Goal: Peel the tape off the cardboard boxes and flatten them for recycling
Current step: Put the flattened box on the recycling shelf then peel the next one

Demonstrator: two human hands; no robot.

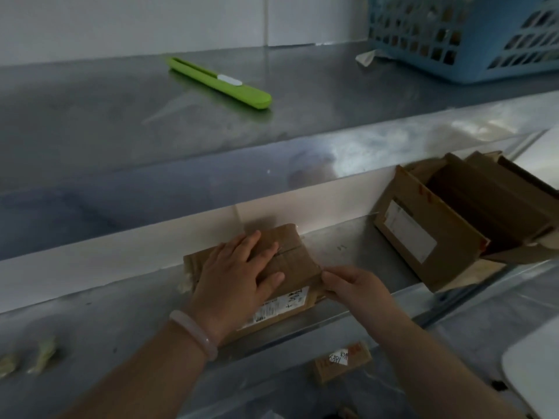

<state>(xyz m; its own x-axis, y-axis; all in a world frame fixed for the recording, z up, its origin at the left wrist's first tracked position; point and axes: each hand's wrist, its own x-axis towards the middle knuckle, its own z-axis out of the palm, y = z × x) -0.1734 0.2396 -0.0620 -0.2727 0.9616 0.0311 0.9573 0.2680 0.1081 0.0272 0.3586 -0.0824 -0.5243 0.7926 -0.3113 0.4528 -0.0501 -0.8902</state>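
The small box (pixel 292 255) lay by the front edge of the steel shelf (pixel 121 313). The left hand (pixel 236 279) pressed flat on it, fingers (pixel 263 252) straight — the right hand (pixel 355 287) pinched tape (pixel 322 271) at its right edge. It looked light and bendy, best held down.

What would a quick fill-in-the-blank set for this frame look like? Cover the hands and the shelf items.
1. The right hand pinches the edge of the sealed box; the left hand lies ____ on top of it.
2. The open box stands to the ____ of the sealed box.
3. The cutter on the upper shelf is ____.
4. The basket at the top right is ____.

Missing words: flat; right; green; blue.
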